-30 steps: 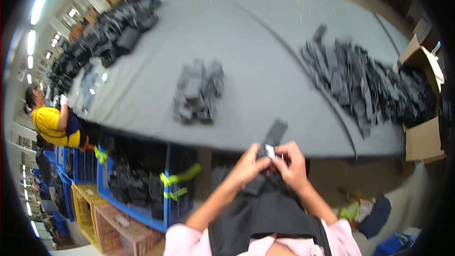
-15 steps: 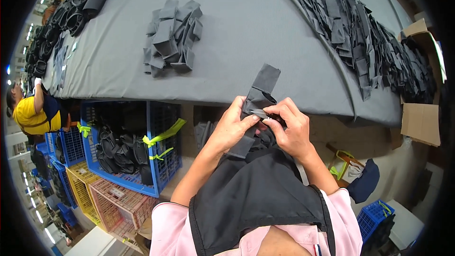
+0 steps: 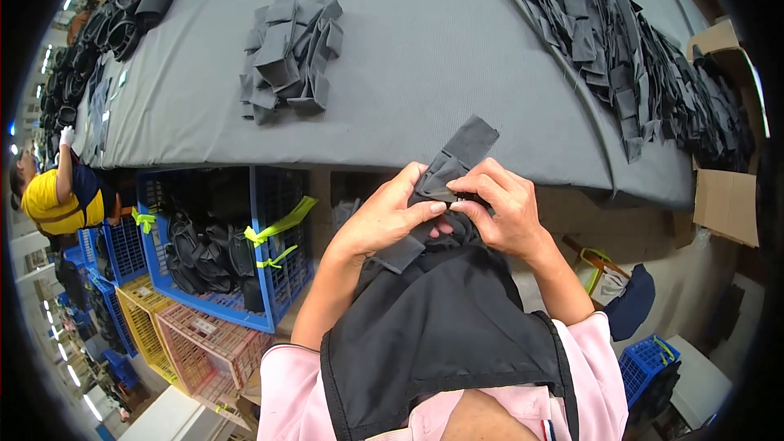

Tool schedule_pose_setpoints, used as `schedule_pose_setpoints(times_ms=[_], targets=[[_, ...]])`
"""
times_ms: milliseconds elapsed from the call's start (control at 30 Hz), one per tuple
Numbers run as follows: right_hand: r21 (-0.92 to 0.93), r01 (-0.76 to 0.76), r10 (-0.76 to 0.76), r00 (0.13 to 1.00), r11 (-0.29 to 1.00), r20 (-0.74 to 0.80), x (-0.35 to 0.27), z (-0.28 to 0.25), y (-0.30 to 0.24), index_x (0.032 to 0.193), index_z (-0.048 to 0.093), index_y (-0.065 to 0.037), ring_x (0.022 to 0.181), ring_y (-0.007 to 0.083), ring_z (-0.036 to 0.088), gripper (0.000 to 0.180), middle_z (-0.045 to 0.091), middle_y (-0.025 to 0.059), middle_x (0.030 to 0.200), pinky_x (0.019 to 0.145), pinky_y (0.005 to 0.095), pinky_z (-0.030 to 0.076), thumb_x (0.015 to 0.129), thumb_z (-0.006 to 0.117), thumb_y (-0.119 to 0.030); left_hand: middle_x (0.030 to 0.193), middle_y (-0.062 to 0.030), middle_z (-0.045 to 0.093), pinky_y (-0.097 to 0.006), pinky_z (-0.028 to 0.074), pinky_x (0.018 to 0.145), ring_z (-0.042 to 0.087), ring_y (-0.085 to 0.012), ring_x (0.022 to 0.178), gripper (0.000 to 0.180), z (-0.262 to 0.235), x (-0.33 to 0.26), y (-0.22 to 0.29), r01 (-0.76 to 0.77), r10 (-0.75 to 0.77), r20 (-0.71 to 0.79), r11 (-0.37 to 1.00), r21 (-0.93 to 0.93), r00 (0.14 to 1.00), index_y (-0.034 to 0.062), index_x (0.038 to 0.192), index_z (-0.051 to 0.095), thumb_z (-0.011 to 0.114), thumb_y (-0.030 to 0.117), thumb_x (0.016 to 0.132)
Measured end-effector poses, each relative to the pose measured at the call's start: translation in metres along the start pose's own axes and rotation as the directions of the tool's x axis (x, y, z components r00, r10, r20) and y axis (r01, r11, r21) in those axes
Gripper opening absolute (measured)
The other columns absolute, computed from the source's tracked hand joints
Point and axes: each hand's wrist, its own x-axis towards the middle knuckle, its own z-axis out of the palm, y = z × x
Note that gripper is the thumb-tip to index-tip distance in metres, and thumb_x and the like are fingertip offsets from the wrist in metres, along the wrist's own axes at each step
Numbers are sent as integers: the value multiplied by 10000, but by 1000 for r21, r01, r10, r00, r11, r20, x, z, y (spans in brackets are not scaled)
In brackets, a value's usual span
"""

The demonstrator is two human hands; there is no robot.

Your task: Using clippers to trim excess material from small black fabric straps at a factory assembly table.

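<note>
A dark grey fabric strip point(image 3: 471, 142) is held in front of me, just off the near table edge, its upper end slanting up to the right. My left hand point(image 3: 390, 211) grips it from the left, the thumb pressed along it. The strip's lower end point(image 3: 400, 254) hangs below that hand, over my black apron. Thumb and forefinger of my right hand point(image 3: 502, 206) pinch at the strip's right edge, close to my left thumb. Whether a small tool is in my right fingers is hidden. Further off lies a loose pile of similar strips point(image 3: 282, 53).
A grey-covered table point(image 3: 400, 57) spans the view. More strips point(image 3: 621, 57) heap at the right beside a cardboard box point(image 3: 725, 206). Blue crate point(image 3: 265, 253) and pink crate point(image 3: 204, 343) stand at lower left. A person in yellow point(image 3: 53, 196) works at far left.
The strip has tilted further to the right. A pale pointed tip between my hands no longer shows clearly, and my right fingertips have closed in on the fabric.
</note>
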Motion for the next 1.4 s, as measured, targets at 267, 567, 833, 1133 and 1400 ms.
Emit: schedule_pose_setpoints(times_ms=[267, 567, 833, 1133, 1400], targets=[[35, 22, -21, 999, 999, -31, -4, 0, -1, 881, 627, -79, 571, 192, 532, 237, 562, 20, 767, 518, 294, 412, 667, 729, -89, 981, -111, 604, -272, 531, 659, 660, -188, 796, 367, 4, -2, -1, 19, -16, 60, 999, -46, 998, -5, 1148, 420, 621, 142, 879], [-46, 36, -37, 999, 998, -10, -9, -6, 3, 877, 631, -93, 550, 177, 507, 239, 539, 15, 730, 507, 293, 383, 663, 738, -98, 963, -110, 602, -275, 512, 653, 648, -183, 778, 368, 9, -2, 0, 57, -52, 53, 994, -90, 997, -5, 1167, 423, 602, 164, 893], [-8, -2, 2, 1000, 1000, -13, -6, -9, 0, 871, 641, -66, 559, 205, 528, 234, 561, 46, 712, 503, 304, 419, 660, 741, -78, 983, -117, 603, -269, 518, 656, 650, -177, 783, 369, 8, 2, 1, 59, -54, 72, 995, -81, 996, -7, 1187, 408, 587, 137, 898], [126, -258, 282, 928, 958, -244, -19, -18, 6, 877, 646, -16, 581, 169, 542, 189, 562, 80, 746, 522, 279, 447, 699, 708, 4, 1150, -198, 585, -306, 541, 719, 657, -229, 845, 499, 8, 6, -4, -20, 9, -72, 988, -156, 997, 23, 1295, 350, 599, 106, 871], [-92, -194, 162, 948, 977, -274, -9, -4, 11, 955, 615, -67, 627, 232, 571, 284, 578, 54, 826, 541, 315, 445, 687, 707, -37, 1148, -181, 573, -313, 541, 721, 653, -238, 847, 532, 17, 9, -8, -44, 35, -59, 984, -175, 998, 38, 1335, 320, 586, 88, 877]])
